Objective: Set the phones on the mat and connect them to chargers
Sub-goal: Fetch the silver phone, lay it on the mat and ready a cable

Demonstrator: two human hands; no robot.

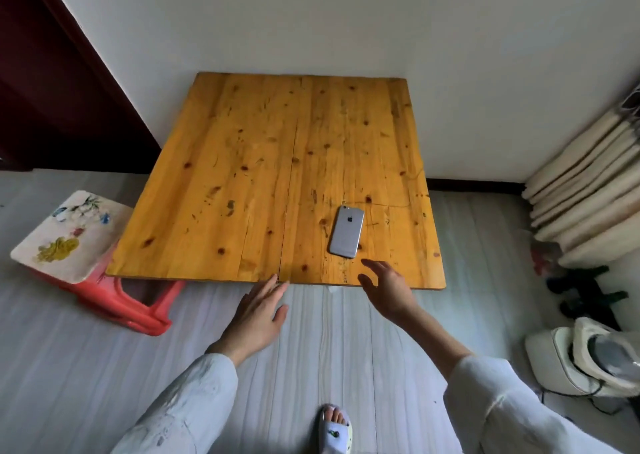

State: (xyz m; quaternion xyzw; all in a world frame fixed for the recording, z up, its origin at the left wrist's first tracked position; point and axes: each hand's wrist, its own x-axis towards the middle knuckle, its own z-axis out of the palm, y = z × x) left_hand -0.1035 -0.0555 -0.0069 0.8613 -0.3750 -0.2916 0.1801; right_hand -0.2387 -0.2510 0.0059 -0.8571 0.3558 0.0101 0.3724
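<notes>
White walls are meeting in a corner behind a yellow wooden table [242, 176], which is filling the middle of the view above a pale striped floor [69, 367]. One phone [347, 231] is lying face down on the table at about 4 o'clock from its centre, near the front edge, its grey back and logo showing, its length tilting slightly toward 1 o'clock.

Just below the phone, at 5 o'clock from it, the right hand [389, 292] is hovering over the table's front edge with fingers spread and loosely bent, gripping nothing and not touching the phone. At 9 o'clock from that hand, the left hand [258, 313] is stretching flat toward the table edge, fingers straight, also holding nothing. Both arms are wearing pale sleeves.

At 8 o'clock from the table a red stool [104, 290] with a flowered seat is standing partly under its corner. At 3 o'clock, cream cushions [581, 204] are leaning stacked against the wall. A slippered foot [334, 426] is showing at 6 o'clock.
</notes>
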